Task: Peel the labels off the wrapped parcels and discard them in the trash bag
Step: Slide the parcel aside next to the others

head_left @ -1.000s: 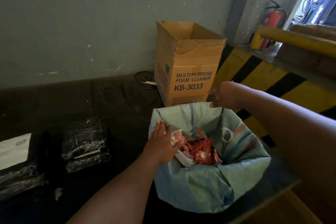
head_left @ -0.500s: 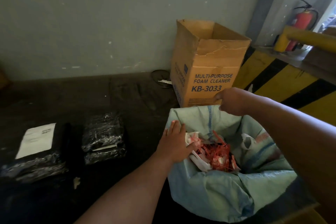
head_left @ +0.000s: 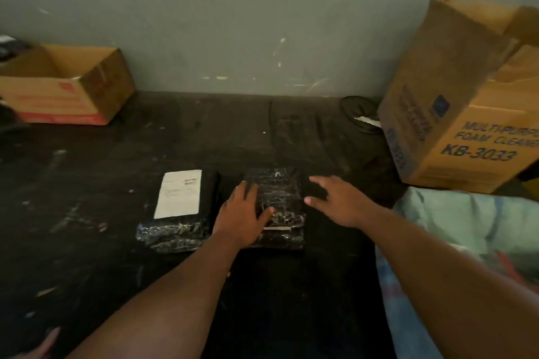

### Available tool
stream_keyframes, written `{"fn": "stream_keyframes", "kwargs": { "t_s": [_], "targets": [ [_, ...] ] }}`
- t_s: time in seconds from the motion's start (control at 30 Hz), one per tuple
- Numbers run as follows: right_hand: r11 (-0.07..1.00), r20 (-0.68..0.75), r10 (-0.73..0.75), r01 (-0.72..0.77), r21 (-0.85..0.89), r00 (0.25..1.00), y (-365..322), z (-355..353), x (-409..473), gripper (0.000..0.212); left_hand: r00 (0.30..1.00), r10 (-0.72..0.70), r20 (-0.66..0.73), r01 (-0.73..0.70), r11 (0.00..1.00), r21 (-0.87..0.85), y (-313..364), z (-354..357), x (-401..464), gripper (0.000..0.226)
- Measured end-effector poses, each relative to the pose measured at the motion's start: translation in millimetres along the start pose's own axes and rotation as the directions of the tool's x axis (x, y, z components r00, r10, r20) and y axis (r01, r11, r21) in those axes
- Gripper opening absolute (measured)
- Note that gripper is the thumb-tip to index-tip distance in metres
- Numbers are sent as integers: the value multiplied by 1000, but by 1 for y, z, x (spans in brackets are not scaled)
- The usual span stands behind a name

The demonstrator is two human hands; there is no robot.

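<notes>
Two black plastic-wrapped parcels lie side by side on the dark floor. The left parcel [head_left: 178, 224] carries a white label [head_left: 179, 194] on its top. The right parcel [head_left: 281, 201] shows no label, only a thin white strip near its front edge. My left hand [head_left: 240, 216] rests flat on the left part of the right parcel, fingers spread. My right hand [head_left: 338, 201] hovers open just right of that parcel, holding nothing. The pale green trash bag [head_left: 472, 221] stands at the right, partly hidden by my right arm.
A tall cardboard box marked KB-3033 [head_left: 455, 114] stands at the right against the grey wall. A low open cardboard box [head_left: 67, 87] sits at the far left. A dark round object [head_left: 360, 114] lies by the wall beside the tall box.
Both hands have left the trash bag and moved left to the right parcel. The view has swung left, so the bag now sits at the right edge.
</notes>
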State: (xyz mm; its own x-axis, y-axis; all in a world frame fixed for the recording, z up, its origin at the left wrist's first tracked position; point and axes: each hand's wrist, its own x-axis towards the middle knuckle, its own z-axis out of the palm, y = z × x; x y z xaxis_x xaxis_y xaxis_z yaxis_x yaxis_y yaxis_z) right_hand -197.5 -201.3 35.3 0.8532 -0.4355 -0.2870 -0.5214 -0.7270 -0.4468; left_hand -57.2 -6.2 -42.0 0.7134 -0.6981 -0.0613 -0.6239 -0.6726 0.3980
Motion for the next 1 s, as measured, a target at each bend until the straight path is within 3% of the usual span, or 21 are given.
{"fn": "stream_keyframes", "kwargs": {
  "t_s": [0.13, 0.27, 0.37, 0.5, 0.63, 0.83, 1.0],
  "targets": [
    [990, -11, 31, -30, 136, 999, -13, 44, 40, 72, 995, -97, 11, 96, 964, -246, -43, 11, -1, 93],
    [972, -32, 70, -61, 226, 997, -14, 80, 68, 73, 997, -35, 72, 59, 935, -350, -61, 51, -38, 99],
    [954, -110, 119, -83, 287, 987, -12, 98, 77, 71, 988, -74, 133, 97, 979, -178, -82, 90, -71, 96],
    [897, -118, 187, -120, 425, 975, -9, 107, 85, 74, 981, -36, 188, 8, 989, 149, -111, 119, -100, 92],
    [879, -87, 181, -121, 462, 980, -12, 106, 83, 71, 985, -10, 175, -25, 980, 196, -113, 126, -100, 90],
    [832, -169, 215, -90, 548, 962, -19, 109, 57, 54, 980, -31, 197, -18, 970, 244, -109, 118, -100, 90],
    [800, -192, 194, -42, 598, 962, -6, 128, 3, 51, 974, -61, 218, 1, 964, 266, -110, 119, -116, 87]
  ]
}}
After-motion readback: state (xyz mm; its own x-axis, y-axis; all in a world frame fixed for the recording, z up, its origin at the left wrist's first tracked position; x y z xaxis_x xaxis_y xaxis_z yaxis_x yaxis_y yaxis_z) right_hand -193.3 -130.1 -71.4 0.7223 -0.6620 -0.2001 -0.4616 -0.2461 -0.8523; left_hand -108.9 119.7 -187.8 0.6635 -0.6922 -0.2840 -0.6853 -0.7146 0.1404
